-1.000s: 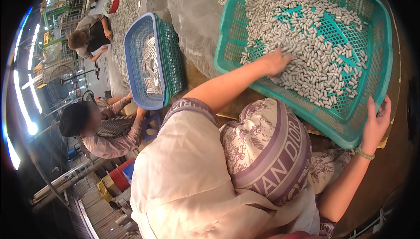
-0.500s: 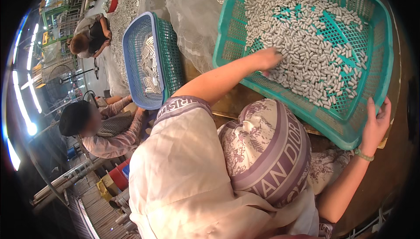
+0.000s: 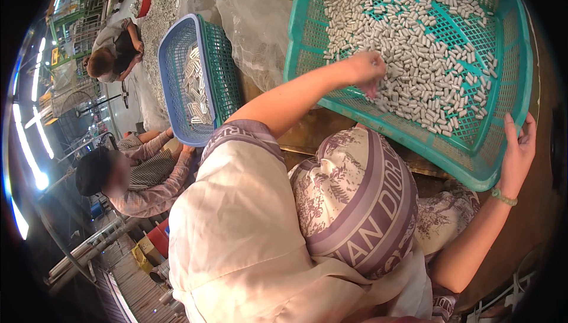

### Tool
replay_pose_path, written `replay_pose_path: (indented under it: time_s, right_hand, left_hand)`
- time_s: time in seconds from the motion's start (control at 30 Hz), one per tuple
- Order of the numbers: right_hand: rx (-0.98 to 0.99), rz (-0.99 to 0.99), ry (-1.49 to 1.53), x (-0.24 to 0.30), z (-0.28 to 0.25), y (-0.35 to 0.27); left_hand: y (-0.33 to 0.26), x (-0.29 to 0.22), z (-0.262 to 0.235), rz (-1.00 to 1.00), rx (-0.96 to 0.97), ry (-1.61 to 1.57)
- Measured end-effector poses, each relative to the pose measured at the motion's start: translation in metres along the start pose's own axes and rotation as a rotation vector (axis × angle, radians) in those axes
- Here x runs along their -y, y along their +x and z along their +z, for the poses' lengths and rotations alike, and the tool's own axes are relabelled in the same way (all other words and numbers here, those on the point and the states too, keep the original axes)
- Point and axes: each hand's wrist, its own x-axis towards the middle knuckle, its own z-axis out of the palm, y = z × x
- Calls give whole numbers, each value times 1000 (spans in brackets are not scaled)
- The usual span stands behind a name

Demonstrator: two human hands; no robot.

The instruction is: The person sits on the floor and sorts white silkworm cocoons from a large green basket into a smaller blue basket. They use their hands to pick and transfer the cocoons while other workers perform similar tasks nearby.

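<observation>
A large teal plastic basket lies tilted in front of me, its mesh floor covered with small white oblong pieces. My left hand reaches into it from the left, fingers curled down among the pieces near the basket's lower wall. Whether it holds any I cannot tell. My right hand, with a green bead bracelet at the wrist, grips the basket's rim at the lower right corner. A patterned purple and white headscarf and a pale garment fill the lower middle.
A blue basket with a teal one nested inside holds more white pieces at the left. Clear plastic sheeting lies between the baskets. One person in striped sleeves holds the blue basket; another person sits further back.
My left hand has gone from lying flat and spread on the pieces to curled fingers, shifting slightly toward the basket's lower wall. My right hand stays on the rim.
</observation>
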Motion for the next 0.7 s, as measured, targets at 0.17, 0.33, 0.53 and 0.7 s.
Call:
replay_pose_path:
  time_s: [0.17,0.33,0.53,0.7]
  right_hand:
    - [62,7,13,-16,-11,15]
    - [54,-11,-12,-12,-6,19]
    - [56,-1,22,-21,-16,14]
    - [61,-72,13,-16,-7,14]
  left_hand:
    - [1,38,-51,914,-179,1322]
    - [44,47,-35,1156,-92,1511]
    - [84,-40,69,1408,-239,1501]
    - [130,-71,-8,1166,-799,1398]
